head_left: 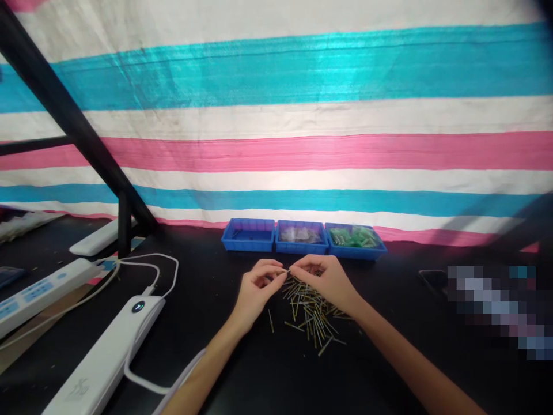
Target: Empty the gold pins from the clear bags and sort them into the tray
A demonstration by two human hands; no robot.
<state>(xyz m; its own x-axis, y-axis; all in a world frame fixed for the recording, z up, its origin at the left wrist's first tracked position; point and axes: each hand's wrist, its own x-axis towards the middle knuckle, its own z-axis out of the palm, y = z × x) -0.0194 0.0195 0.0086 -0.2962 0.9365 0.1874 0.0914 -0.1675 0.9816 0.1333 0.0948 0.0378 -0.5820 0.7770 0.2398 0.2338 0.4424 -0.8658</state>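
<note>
My left hand (261, 286) and my right hand (327, 276) meet fingertip to fingertip over the black table. Both are closed in a pinch, with a small thin piece between them, too small to name for certain. Beneath and beside my right hand lies a loose pile of thin metal pins (317, 314), silvery with yellowish parts. One single pin (271, 321) lies apart, to the left of the pile. Part of the pile is hidden behind my right hand.
Behind the hands stand three blue trays in a row: one nearly bare tray (248, 246), one with clear bags (300, 235), one with green pieces (355, 236). At left are a white power bank (108, 357), its cable, and a power strip (47, 291). A striped sheet (302, 153) hangs behind.
</note>
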